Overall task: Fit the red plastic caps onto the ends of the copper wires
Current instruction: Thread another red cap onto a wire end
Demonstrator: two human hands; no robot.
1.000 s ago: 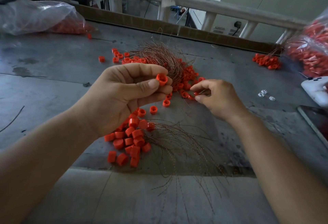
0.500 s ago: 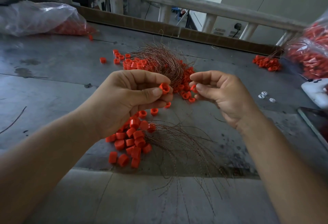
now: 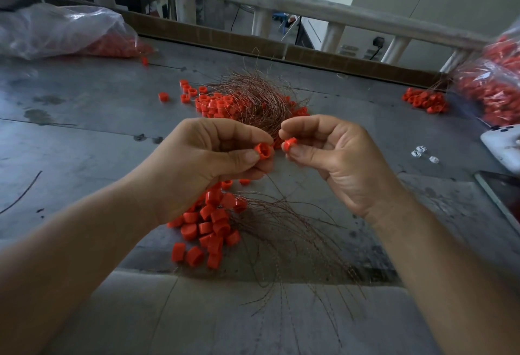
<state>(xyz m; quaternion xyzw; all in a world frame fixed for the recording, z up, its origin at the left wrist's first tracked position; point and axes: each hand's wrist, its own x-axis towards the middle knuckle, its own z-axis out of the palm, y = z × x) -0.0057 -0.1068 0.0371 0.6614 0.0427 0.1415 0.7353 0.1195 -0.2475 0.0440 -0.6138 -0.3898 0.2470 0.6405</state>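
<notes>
My left hand (image 3: 202,163) pinches a hollow red cap (image 3: 263,151) between thumb and fingers, its open side facing me. My right hand (image 3: 332,154) pinches a second red cap (image 3: 289,144) just to the right, the two caps a small gap apart. A thin copper wire (image 3: 277,188) trails down from between my hands. Behind them lies a tangled bundle of copper wires (image 3: 259,98) among loose red caps (image 3: 213,104). Below my hands sits a heap of red caps (image 3: 211,225) with copper wires (image 3: 292,239) fanning toward the near table edge.
The grey metal table (image 3: 84,118) carries a clear bag of red caps (image 3: 62,33) at far left and another bag (image 3: 495,84) at far right beside a small cap pile (image 3: 425,99). A white device (image 3: 501,143), small white clips (image 3: 422,153) and a dark flat item (image 3: 503,194) lie right.
My right hand rose from the pile behind, holding a red cap, and came close to my left hand. The left hand stayed, still pinching its cap.
</notes>
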